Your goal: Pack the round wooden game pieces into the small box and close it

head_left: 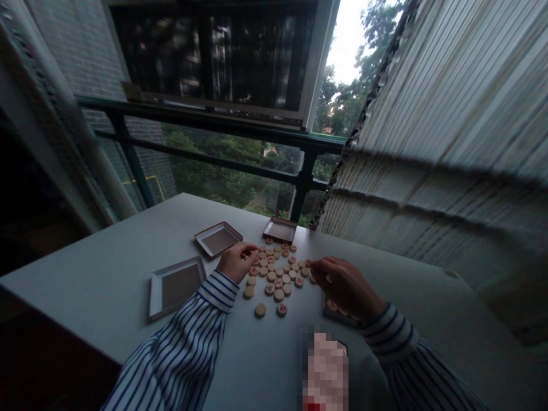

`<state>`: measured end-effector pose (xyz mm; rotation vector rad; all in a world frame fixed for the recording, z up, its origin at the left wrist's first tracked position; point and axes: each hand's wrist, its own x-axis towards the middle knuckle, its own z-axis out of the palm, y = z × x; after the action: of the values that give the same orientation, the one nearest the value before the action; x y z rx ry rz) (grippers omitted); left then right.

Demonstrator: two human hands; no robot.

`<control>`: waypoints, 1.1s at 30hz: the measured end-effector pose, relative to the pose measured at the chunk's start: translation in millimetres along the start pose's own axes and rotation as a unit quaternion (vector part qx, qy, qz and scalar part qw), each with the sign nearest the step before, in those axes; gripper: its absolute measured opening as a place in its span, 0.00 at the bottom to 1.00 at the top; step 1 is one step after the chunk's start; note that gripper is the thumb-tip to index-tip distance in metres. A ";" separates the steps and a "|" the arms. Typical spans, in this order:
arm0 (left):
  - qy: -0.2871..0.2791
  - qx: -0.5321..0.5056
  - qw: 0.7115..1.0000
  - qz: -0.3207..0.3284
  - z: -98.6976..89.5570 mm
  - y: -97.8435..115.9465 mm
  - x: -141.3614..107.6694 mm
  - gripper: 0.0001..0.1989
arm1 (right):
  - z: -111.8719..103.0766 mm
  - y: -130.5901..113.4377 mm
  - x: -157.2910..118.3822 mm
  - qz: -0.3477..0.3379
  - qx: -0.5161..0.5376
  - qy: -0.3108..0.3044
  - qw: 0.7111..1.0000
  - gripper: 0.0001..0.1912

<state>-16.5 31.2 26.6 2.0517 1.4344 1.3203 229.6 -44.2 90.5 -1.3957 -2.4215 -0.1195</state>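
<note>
Round wooden Chinese chess pieces lie in a loose spread on the white table, some showing red or dark characters and others plain faces. At the left edge of the spread is my left hand, its thumb and fingers a little apart beside the pieces. My right hand hovers over the right edge, fingers stretched and bent downward, tips beside a red-marked piece. Nothing shows clearly in either hand. Below the right palm, a tray holding more pieces is partly hidden.
Shallow trays stand on the white table: one at left, another behind it, a third at the back. A blurred pinkish object lies in front. Railing and curtain border the table.
</note>
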 end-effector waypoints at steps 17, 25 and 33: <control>0.019 0.143 0.986 0.083 5.4 -59.8 -11.0 0.10 | 60.2 -25.8 44.0 0.001 0.041 0.018 0.999 0.11; -0.015 0.181 0.979 0.093 10.0 -57.8 -17.3 0.13 | 80.9 -30.4 41.7 0.018 0.075 0.041 0.996 0.13; -0.027 0.214 0.970 0.108 11.6 -60.2 -18.9 0.13 | 93.3 -30.0 36.4 0.000 0.068 0.046 0.997 0.13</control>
<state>-43.0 44.8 -30.2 2.5599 1.6224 1.0872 164.0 -7.2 18.0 -1.3000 -2.3085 -0.0178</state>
